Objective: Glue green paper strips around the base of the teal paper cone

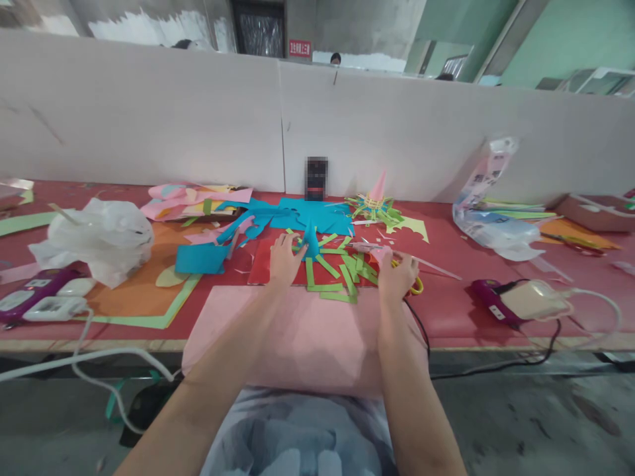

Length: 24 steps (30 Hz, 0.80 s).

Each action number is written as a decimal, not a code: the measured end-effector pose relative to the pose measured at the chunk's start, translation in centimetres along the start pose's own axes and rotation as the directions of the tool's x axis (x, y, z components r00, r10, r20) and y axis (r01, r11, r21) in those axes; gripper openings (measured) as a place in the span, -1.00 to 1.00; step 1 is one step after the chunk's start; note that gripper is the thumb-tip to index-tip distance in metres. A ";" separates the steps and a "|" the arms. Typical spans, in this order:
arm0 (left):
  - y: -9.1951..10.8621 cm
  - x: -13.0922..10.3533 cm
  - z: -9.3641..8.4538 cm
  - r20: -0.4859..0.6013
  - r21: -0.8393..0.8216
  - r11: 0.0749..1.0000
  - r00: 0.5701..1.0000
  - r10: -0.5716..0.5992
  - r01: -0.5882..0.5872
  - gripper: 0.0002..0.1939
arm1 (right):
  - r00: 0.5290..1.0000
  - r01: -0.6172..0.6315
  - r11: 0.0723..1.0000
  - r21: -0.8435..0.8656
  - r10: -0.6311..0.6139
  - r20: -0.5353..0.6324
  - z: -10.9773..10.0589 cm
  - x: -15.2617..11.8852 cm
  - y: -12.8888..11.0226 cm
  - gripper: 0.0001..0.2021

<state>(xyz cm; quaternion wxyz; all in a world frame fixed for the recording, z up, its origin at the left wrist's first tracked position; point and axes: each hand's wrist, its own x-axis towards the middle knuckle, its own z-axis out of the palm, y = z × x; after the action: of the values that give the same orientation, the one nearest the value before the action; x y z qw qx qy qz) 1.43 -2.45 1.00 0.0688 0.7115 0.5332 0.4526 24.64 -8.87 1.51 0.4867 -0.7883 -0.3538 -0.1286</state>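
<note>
Paper cone touches the left hand, grip unclear; the right hand grasps a glue gun.

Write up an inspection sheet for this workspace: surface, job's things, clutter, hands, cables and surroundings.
Surface: red table; pink sheet at the near edge.
Job's things: blue cone, upright, green strips spread around its base.
Clutter: blue scrap and plastic bag on the left.
Hands: left hand, fingers beside the cone; right hand holds what looks like a glue gun.
Cables: white cable left, black cable right.
Surroundings: white partition behind the table.
</note>
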 end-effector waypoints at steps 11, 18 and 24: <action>0.3 0.2 0.7 0.218 0.135 0.990 0.974 -0.068 0.039 -0.34 | 0.979 0.029 0.957 -0.289 0.031 0.200 1.1 -0.4 1.0 -0.65; 0.6 0.6 0.8 0.278 0.151 0.987 0.956 -0.098 0.057 -0.32 | 0.959 -0.001 0.959 -0.283 0.082 0.272 0.8 -0.2 0.8 -0.71; -0.2 0.6 0.9 0.233 0.005 0.989 0.961 -0.148 0.151 -0.31 | 0.970 -0.034 0.983 -0.182 0.076 0.231 0.9 -0.2 1.0 -0.71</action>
<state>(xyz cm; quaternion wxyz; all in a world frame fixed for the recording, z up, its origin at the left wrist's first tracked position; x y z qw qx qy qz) 1.95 -1.54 0.71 0.1692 0.7169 0.5706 0.3631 25.03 -8.46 0.27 0.3726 -0.8475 -0.3745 -0.0508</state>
